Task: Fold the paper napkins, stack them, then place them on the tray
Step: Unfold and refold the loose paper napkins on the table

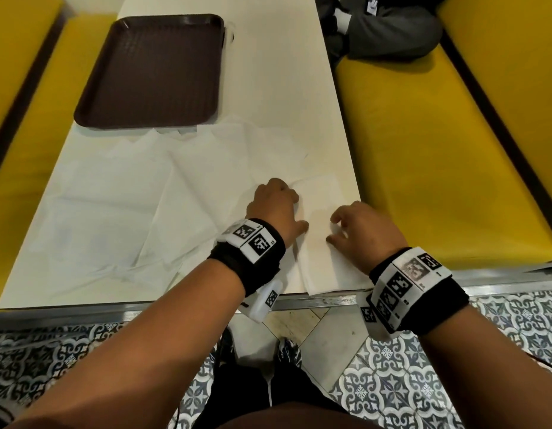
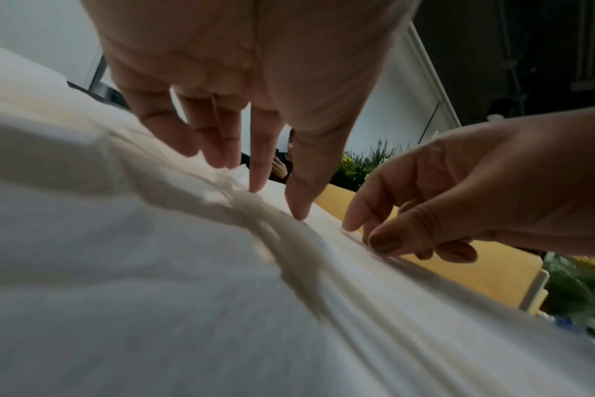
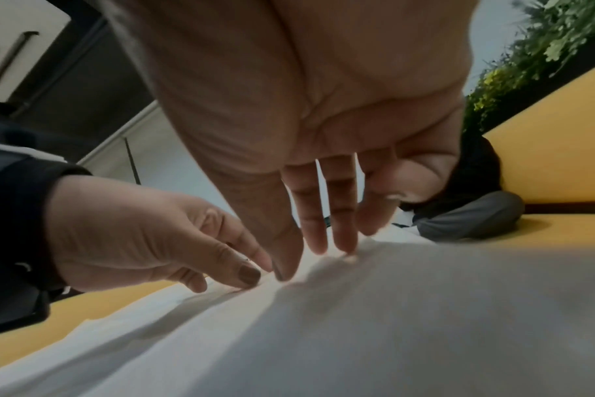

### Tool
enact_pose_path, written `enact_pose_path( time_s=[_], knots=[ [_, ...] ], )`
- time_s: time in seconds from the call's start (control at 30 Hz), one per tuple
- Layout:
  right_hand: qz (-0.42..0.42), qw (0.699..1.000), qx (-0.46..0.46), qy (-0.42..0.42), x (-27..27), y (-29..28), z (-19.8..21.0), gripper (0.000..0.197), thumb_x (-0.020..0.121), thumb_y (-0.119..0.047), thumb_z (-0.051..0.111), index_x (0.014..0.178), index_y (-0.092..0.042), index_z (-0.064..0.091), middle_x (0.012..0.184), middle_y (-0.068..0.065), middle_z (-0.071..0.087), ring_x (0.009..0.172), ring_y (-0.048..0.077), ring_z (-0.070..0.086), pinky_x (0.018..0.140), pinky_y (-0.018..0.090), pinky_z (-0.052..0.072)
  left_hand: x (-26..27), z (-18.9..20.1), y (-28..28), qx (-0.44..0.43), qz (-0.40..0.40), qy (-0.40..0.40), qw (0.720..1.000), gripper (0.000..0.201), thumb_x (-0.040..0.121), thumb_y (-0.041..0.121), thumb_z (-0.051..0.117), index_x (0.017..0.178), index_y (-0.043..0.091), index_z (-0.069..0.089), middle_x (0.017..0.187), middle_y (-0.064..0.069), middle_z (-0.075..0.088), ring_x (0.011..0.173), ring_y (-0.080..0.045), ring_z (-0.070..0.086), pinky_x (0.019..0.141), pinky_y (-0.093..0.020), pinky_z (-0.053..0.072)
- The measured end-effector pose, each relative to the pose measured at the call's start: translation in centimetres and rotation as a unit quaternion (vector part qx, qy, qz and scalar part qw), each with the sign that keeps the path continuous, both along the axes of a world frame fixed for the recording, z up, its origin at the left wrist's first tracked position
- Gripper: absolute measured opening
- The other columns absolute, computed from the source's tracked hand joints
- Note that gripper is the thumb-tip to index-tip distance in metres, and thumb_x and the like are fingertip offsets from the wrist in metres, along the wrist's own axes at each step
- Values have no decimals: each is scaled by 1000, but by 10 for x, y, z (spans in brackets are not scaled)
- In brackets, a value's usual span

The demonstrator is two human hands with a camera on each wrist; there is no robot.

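- The folded napkin (image 1: 322, 243) lies at the near right corner of the tabletop (image 1: 278, 88), both hands working on it.
- Left hand (image 1: 276, 209) presses down on its left edge, fingers (image 2: 255, 172) extended, tips touching paper, gripping nothing.
- Right hand (image 1: 363, 233) sits on the right side, fingers (image 3: 323, 236) straight, tips on the sheet, thumb beside them; no pinch that I can see.
- Looks like the folding step: a crease being flattened.
- Loose unfolded napkins (image 1: 123, 212) spread across the left, so plenty remains.
- Next move likely needs a firm sweep along the crease, then reaching for another sheet.
- The brown tray (image 1: 151, 72) waits at the far left with nothing in it.
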State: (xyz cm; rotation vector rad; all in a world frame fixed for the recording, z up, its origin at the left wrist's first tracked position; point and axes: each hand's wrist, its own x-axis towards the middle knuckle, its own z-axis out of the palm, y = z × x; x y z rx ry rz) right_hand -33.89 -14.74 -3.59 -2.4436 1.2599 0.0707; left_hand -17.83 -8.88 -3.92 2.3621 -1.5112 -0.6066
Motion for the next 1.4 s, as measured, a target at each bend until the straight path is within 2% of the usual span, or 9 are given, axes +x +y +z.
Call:
enact_pose_path(
  time_s=[0.17, 0.3, 0.4, 0.53, 0.73, 0.83, 1.0, 1.17, 1.4],
  knots=[
    [-14, 999, 5, 29, 7, 5, 2, 23, 87, -33, 65, 105, -20, 61, 106, 2, 56, 88, 22, 59, 73, 29, 46, -2, -3, 8, 2, -15, -22, 1000, 51, 81, 42, 68, 125, 17, 57, 138, -2, 37, 126, -25, 33, 94, -37, 39],
    [-35, 998, 11, 43, 11, 7, 7, 23, 88, -36, 64, 106, -21, 63, 109, 3, 57, 92, 22, 59, 71, 28, 42, 5, 0, 18, -14, -15, -15, 1000, 48, 84, 45, 64, 127, 23, 55, 139, -2, 33, 126, -24, 30, 92, -34, 37],
    [-45, 999, -11, 20, 24, 10, 19, 32, 89, -39, 63, 115, -20, 62, 114, 3, 58, 96, 21, 61, 71, 26, 40, 21, 10, 25, -41, 6, -8, 999, 43, 86, 44, 60, 124, 25, 56, 133, -1, 37, 123, -23, 34, 89, -34, 38],
    [-18, 999, -14, -33, 59, 21, 38, 28, 90, -41, 62, 110, -22, 62, 107, -2, 60, 88, 14, 55, 69, 25, 35, 57, 24, 38, -72, 57, 5, 996, 37, 88, 41, 58, 120, 22, 57, 125, -1, 41, 118, -21, 38, 88, -33, 40],
    [28, 995, 41, -88, 120, 47, 36, 21, 88, -38, 63, 102, -23, 64, 97, -5, 63, 85, 12, 54, 73, 27, 40, 124, 30, 66, -38, 127, 3, 991, 28, 91, 37, 56, 115, 22, 61, 124, -2, 48, 120, -25, 40, 96, -36, 39],
    [44, 994, 67, -78, 144, 61, 28, 22, 87, -39, 64, 103, -23, 63, 97, -7, 64, 90, 13, 58, 72, 26, 38, 148, 29, 81, -10, 145, -4, 989, 25, 91, 34, 55, 113, 24, 61, 125, 0, 49, 120, -25, 40, 94, -37, 38],
    [32, 996, 81, -34, 168, 79, 14, 34, 84, -45, 66, 107, -21, 58, 98, -3, 60, 85, 15, 55, 69, 26, 37, 168, 22, 96, 18, 153, -9, 988, 24, 89, 36, 55, 111, 28, 61, 126, 3, 50, 120, -22, 40, 91, -38, 37],
    [6, 997, 79, -8, 177, 82, 5, 21, 89, -35, 60, 97, -16, 60, 95, 1, 62, 85, 20, 59, 71, 29, 45, 176, 16, 101, 26, 145, 1, 989, 24, 89, 37, 56, 110, 28, 61, 125, 2, 50, 120, -23, 41, 91, -37, 37],
    [-22, 996, 81, -6, 178, 85, 2, 12, 90, -24, 56, 92, -15, 63, 92, 1, 63, 84, 20, 59, 71, 28, 45, 182, 8, 104, 16, 129, 25, 991, 24, 89, 31, 58, 112, 24, 61, 125, 0, 49, 119, -24, 41, 93, -40, 42]
  ],
)
